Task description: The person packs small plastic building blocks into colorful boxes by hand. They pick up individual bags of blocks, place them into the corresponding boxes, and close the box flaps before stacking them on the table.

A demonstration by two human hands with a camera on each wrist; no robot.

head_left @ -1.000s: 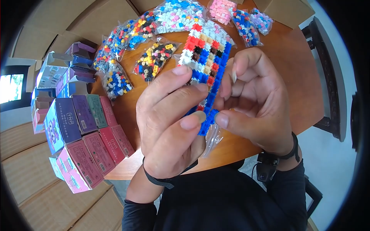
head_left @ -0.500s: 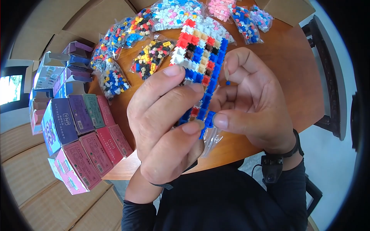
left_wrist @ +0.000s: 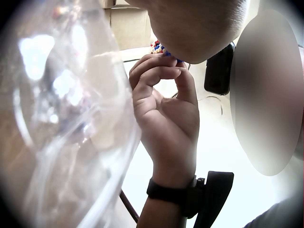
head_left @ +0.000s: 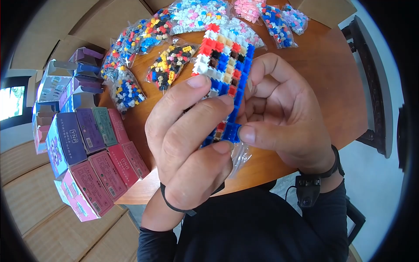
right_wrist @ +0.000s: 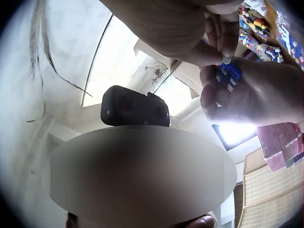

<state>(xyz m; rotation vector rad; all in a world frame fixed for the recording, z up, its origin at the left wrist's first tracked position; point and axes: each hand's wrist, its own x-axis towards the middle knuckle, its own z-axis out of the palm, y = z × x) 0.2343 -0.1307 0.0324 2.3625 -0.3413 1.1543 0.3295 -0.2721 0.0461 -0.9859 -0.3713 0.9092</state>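
My left hand (head_left: 187, 135) grips an upright panel of small interlocking blocks (head_left: 224, 56), patterned in red, white, blue, tan and black, with a blue column down its right side. Fingers lie across the panel's lower half and hide part of it. At the lower right edge, my right hand (head_left: 288, 113) pinches a blue block (head_left: 235, 132), thumb in front, its other fingers curled behind the panel. Below the hands shows a clear plastic bag (head_left: 239, 160); in the left wrist view clear plastic (left_wrist: 61, 118) fills the left side.
Bags of loose blocks (head_left: 172, 63) lie across the back of the wooden table (head_left: 331, 87), among them a pink bag (head_left: 248, 9). Printed boxes (head_left: 91, 174) stand stacked at the left, open boxes (head_left: 56, 81) behind them. Cardboard cartons (head_left: 104, 22) line the far side.
The panel and left hand have shifted slightly left. My right index finger has moved in against the panel's edge; the small blue piece by its tip half a second ago no longer shows.
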